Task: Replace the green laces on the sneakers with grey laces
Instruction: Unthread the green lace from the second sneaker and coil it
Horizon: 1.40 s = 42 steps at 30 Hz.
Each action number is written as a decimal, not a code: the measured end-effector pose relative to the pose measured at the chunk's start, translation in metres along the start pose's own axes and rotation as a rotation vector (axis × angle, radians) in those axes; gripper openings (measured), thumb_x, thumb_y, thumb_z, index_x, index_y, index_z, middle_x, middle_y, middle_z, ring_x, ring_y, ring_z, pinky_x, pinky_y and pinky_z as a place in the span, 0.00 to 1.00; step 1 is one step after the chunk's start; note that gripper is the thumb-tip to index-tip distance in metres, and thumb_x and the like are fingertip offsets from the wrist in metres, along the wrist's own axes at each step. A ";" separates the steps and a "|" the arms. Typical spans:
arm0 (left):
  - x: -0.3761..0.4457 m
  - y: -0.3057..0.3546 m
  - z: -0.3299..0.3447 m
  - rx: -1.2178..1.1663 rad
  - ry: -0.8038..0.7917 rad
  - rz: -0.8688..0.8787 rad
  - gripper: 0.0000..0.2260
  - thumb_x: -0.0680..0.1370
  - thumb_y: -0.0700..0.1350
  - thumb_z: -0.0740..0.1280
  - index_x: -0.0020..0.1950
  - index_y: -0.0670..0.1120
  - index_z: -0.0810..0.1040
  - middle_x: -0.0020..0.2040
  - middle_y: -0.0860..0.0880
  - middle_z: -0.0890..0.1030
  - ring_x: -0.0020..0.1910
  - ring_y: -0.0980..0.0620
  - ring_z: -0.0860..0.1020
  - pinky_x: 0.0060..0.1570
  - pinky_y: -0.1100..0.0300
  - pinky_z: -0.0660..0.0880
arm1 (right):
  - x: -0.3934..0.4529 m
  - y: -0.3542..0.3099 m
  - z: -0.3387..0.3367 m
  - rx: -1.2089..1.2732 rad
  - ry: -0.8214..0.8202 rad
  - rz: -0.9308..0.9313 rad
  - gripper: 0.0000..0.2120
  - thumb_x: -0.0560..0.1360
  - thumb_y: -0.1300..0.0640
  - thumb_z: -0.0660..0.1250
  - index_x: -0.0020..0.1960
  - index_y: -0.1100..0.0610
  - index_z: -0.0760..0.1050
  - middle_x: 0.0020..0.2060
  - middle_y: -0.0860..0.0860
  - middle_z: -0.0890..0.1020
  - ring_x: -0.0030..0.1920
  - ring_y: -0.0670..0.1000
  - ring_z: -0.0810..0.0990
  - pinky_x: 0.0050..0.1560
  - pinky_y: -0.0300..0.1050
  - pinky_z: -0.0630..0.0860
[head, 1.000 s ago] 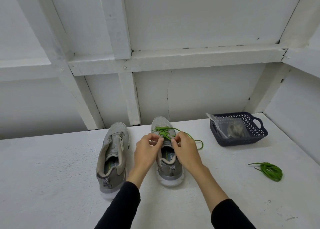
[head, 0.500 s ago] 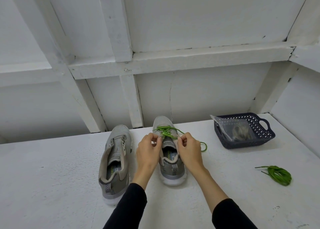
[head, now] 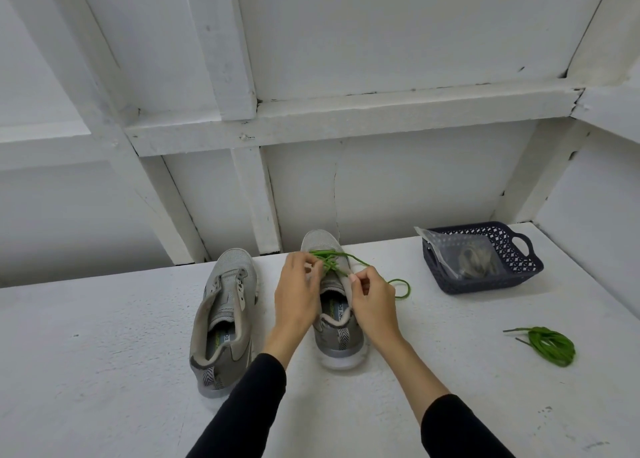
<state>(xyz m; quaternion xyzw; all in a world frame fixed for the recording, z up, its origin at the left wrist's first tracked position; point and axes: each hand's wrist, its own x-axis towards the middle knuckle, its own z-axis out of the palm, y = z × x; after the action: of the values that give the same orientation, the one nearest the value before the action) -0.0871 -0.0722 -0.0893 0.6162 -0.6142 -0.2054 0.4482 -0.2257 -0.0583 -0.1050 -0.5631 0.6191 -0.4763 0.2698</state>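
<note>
Two grey sneakers stand side by side on the white table, toes away from me. The left sneaker has no lace. The right sneaker carries a green lace across its upper eyelets, with a loose loop trailing to the right. My left hand pinches the green lace at the sneaker's left side. My right hand pinches the lace at the right side. A coiled green lace lies on the table at the right.
A dark blue perforated basket stands at the back right and holds a clear plastic bag with greyish laces inside. White wall panels and beams rise right behind the table.
My left hand has slid forward along the sneaker onto the laced part. My right hand has stayed at the right side of the lace. The view has shifted a little.
</note>
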 end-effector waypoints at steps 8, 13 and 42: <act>-0.006 0.005 0.004 -0.215 0.121 -0.404 0.04 0.81 0.42 0.60 0.56 0.47 0.71 0.57 0.47 0.77 0.52 0.51 0.73 0.51 0.58 0.69 | -0.003 0.001 0.000 -0.003 0.028 -0.032 0.10 0.79 0.57 0.65 0.39 0.55 0.70 0.31 0.50 0.76 0.32 0.49 0.74 0.32 0.37 0.68; 0.003 0.008 -0.004 0.354 -0.018 0.245 0.11 0.76 0.44 0.64 0.56 0.53 0.78 0.59 0.57 0.75 0.60 0.51 0.67 0.59 0.52 0.62 | -0.001 0.005 0.002 -0.032 0.011 -0.044 0.10 0.79 0.56 0.63 0.40 0.56 0.70 0.32 0.50 0.76 0.33 0.51 0.74 0.32 0.42 0.69; 0.008 0.005 -0.010 0.268 -0.286 0.178 0.09 0.80 0.51 0.65 0.46 0.46 0.78 0.47 0.52 0.66 0.41 0.56 0.71 0.44 0.63 0.71 | 0.000 0.007 0.004 -0.048 -0.039 -0.003 0.09 0.81 0.55 0.60 0.42 0.54 0.67 0.36 0.51 0.75 0.37 0.51 0.73 0.33 0.39 0.66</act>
<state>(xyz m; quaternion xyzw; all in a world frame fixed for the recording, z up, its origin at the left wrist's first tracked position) -0.0808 -0.0763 -0.0780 0.5781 -0.7454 -0.1670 0.2869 -0.2252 -0.0601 -0.1128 -0.5796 0.6239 -0.4508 0.2675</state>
